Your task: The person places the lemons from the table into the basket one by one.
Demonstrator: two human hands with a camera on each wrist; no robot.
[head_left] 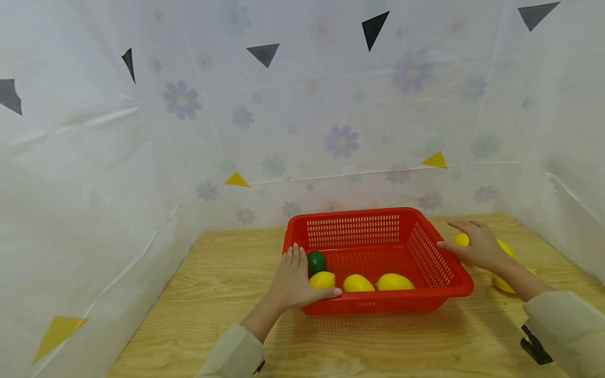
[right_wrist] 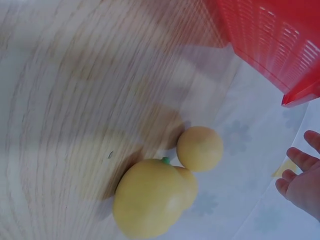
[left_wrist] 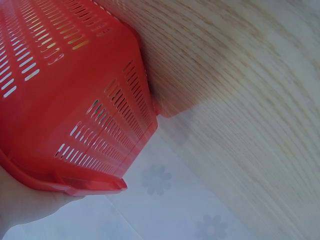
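Note:
A red slotted plastic basket (head_left: 378,302) holds several yellow lemons (head_left: 394,282) along its front and a dark green fruit (head_left: 316,262) at the left. My left hand (head_left: 295,281) lies at the basket's front left corner, fingers straight along the left rim and thumb stretched over the front rim. In the left wrist view, part of that hand (left_wrist: 25,207) shows against the rim (left_wrist: 75,190). At the right rim, my right hand (head_left: 479,249) is spread, its thumb overlapping the rim in the head view. The right wrist view shows its fingers (right_wrist: 302,160) loosely parted, holding nothing.
Several yellow fruits lie on the wooden table (head_left: 227,283) right of the basket, under and beside my right forearm; one large yellow fruit (right_wrist: 147,200) sits near a rounder one (right_wrist: 200,148). White flowered sheeting (head_left: 293,131) encloses the table behind and at both sides.

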